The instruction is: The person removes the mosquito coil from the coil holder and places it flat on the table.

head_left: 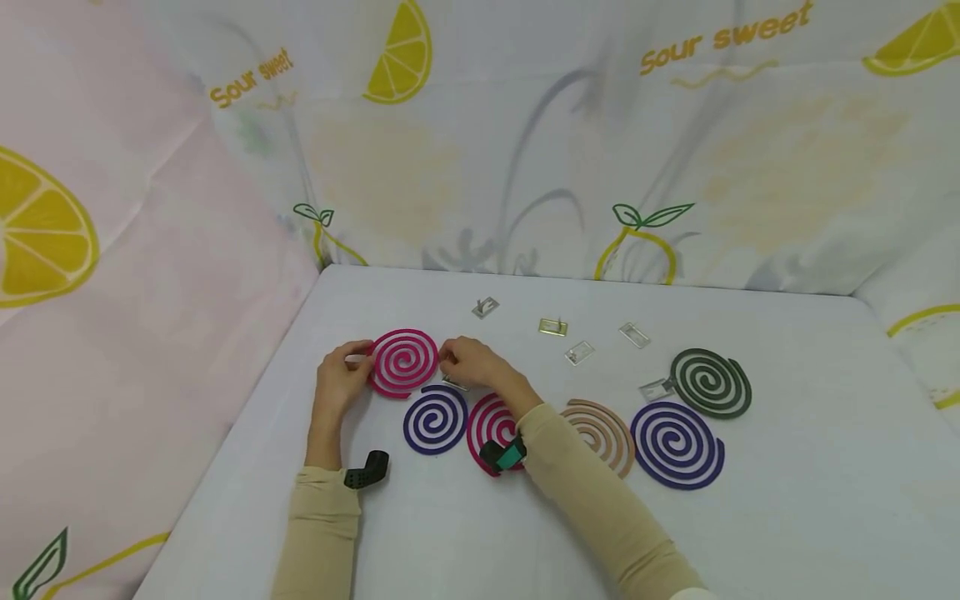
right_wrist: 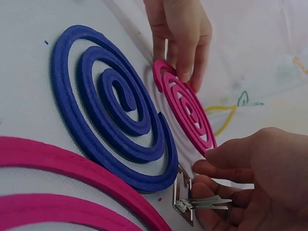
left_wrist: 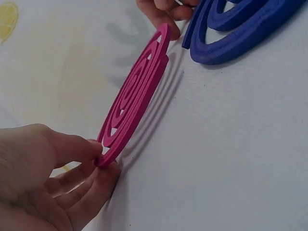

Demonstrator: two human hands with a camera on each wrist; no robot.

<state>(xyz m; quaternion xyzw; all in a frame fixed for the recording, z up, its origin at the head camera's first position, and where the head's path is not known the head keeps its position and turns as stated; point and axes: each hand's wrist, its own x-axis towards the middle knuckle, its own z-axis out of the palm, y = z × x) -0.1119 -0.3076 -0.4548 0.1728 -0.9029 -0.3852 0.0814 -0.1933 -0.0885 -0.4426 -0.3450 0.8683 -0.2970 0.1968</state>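
Observation:
A pink mosquito coil (head_left: pixel 405 360) is held up at the left of the table, its shadow showing beneath it in the left wrist view. My left hand (head_left: pixel 342 379) pinches its left edge between thumb and fingers. At the opposite edge, my right hand (head_left: pixel 474 362) pinches the rim with thumb and fingertips. Below the right fingers lies a small metal coil stand (right_wrist: pixel 183 192) with a raised prong, partly covered by that hand. A blue coil (head_left: pixel 433 419) lies flat just in front of the held one.
Another pink coil (head_left: pixel 491 421), partly under the right forearm, a tan coil (head_left: pixel 600 433), a second blue coil (head_left: pixel 675 442) and a dark green coil (head_left: pixel 708 383) lie rightward. Toward the back are several metal stands, including a gold one (head_left: pixel 553 327). Printed cloth (head_left: pixel 480 167) hangs behind.

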